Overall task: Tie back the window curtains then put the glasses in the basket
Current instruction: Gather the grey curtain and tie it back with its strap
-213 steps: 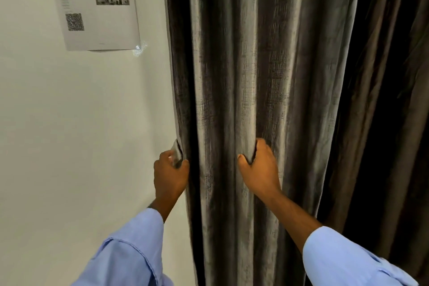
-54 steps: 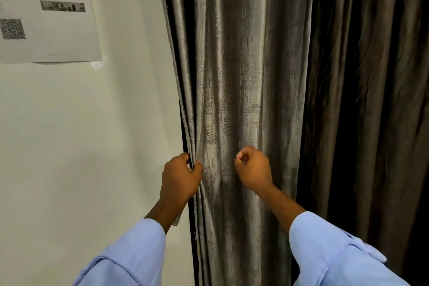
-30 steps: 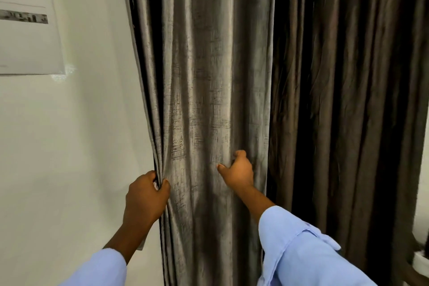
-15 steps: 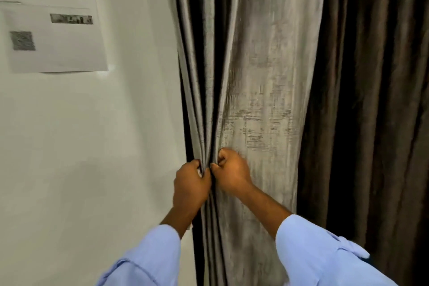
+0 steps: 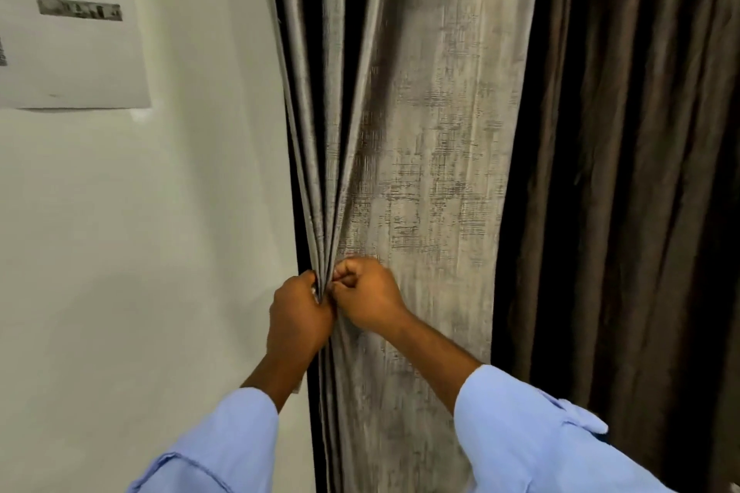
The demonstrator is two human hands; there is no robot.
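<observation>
A grey, shiny curtain point(image 5: 432, 140) hangs in front of me, its left edge gathered into tight folds. My left hand point(image 5: 298, 312) grips the gathered folds at the curtain's left edge. My right hand point(image 5: 366, 294) is right beside it, fingers curled and pinching another fold of the same curtain. The two hands touch. A darker brown curtain point(image 5: 624, 172) hangs to the right. No glasses, basket or tie-back are in view.
A white wall point(image 5: 160, 232) fills the left half. A printed paper sheet point(image 5: 68, 24) is taped to it at the upper left. Behind the curtain's left edge there is a dark gap.
My right hand has pulled a curtain fold leftward from about a hand's width away until it meets my left hand, bunching the folds. The view has swung back to the left.
</observation>
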